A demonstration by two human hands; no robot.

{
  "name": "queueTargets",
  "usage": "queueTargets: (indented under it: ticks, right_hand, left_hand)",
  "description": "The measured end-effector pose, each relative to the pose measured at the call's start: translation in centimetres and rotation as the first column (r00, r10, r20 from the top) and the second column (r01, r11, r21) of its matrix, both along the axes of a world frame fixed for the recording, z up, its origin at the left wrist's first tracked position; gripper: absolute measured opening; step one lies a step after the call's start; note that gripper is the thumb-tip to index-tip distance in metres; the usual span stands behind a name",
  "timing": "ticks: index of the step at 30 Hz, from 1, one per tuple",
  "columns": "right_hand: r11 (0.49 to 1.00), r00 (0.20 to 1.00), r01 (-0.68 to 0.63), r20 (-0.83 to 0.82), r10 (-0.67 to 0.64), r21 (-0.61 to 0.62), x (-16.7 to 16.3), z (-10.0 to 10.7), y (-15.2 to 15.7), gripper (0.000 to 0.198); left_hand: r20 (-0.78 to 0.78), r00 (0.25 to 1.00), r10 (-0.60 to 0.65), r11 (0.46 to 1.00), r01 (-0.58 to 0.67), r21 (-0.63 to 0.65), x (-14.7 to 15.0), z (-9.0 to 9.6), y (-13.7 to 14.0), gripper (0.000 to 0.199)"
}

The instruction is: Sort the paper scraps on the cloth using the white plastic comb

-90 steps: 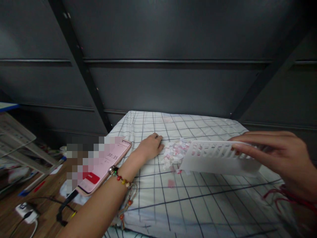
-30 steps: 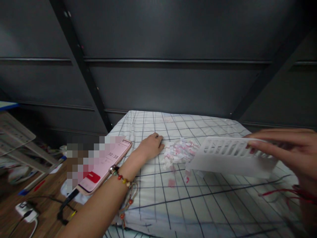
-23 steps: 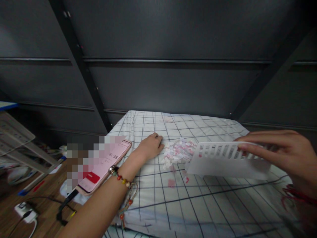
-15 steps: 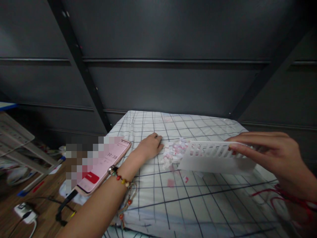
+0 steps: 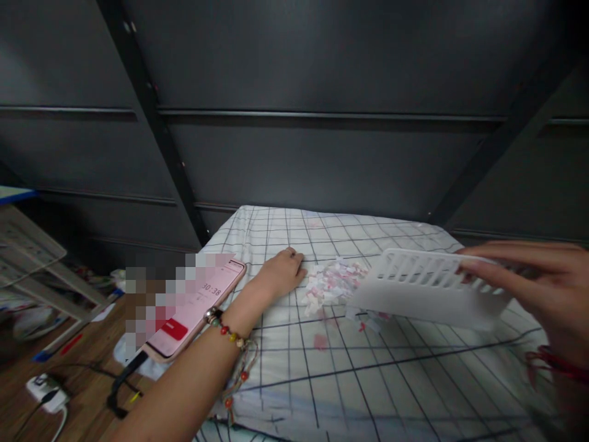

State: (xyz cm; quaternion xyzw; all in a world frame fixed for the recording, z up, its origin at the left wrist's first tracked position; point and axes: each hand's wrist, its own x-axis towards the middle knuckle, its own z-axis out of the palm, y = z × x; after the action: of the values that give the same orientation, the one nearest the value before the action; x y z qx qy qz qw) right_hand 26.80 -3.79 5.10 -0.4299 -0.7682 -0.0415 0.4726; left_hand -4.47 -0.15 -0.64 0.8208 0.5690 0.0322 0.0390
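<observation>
My right hand (image 5: 529, 276) pinches the rim of a white plastic basket (image 5: 423, 301) with slotted openings, thumb on the near side. The basket is tilted on its side, its solid part low over the cloth. Just left of it lies a heap of torn paper scraps (image 5: 329, 282), white with pink and red bits. A few loose scraps (image 5: 368, 322) lie by the basket's lower edge. My left hand (image 5: 283, 272) rests palm down on the checked cloth, left of the heap, fingers stretched loosely and holding nothing. It wears a ring and a beaded bracelet.
A white checked cloth (image 5: 285, 344) covers the surface, with a pink patch (image 5: 320, 341) near me. A pink phone (image 5: 202, 307) on a cable lies at the left edge. Dark panels (image 5: 322, 159) rise behind. A power strip (image 5: 46, 393) sits on the wooden floor.
My right hand has moved right with the basket, away from the heap, and more of the basket's slotted side shows. The left hand stays in place.
</observation>
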Motion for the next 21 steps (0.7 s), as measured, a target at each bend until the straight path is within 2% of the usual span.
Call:
queueTargets:
  ticks: [2, 4, 7, 9, 14, 18, 21]
  right_hand:
    - [0.996, 0.997, -0.071, 0.035, 0.069, 0.054, -1.4, 0.0, -0.1, 0.010]
    - [0.980, 0.978, -0.190, 0.096, 0.184, 0.055, -2.8, 0.2, -0.3, 0.008]
    - [0.957, 0.949, -0.290, 0.130, 0.288, -0.007, -3.6, 0.3, -0.5, 0.010]
    - [0.960, 0.953, -0.281, 0.116, 0.280, -0.012, -3.5, 0.2, -0.5, 0.008]
    - [0.968, 0.971, -0.220, 0.118, 0.207, 0.116, -3.4, -0.2, -0.4, 0.005]
    - [0.966, 0.954, -0.249, 0.190, 0.233, 0.068, -3.8, -0.3, -0.4, 0.008]
    - [0.970, 0.965, -0.221, 0.164, 0.203, 0.102, -3.8, -0.2, -0.5, 0.006]
  left_hand:
    - [0.004, 1.000, 0.004, 1.000, -0.003, -0.005, 0.1, 0.2, 0.0, 0.034]
    - [0.009, 1.000, 0.007, 1.000, -0.007, -0.014, 0.3, 0.5, -0.1, 0.034]
    - [0.004, 1.000, 0.013, 1.000, -0.013, -0.026, 0.4, 0.8, -0.1, 0.035]
    - [-0.005, 1.000, 0.021, 0.999, -0.021, -0.033, 0.5, 0.8, -0.2, 0.035]
    - [0.002, 1.000, 0.006, 1.000, -0.006, -0.020, 0.5, 0.8, -0.1, 0.033]
    - [0.001, 1.000, 0.007, 1.000, -0.007, -0.029, 0.5, 0.8, -0.1, 0.034]
    - [-0.003, 1.000, 0.003, 1.000, -0.003, -0.017, 0.4, 0.6, -0.1, 0.034]
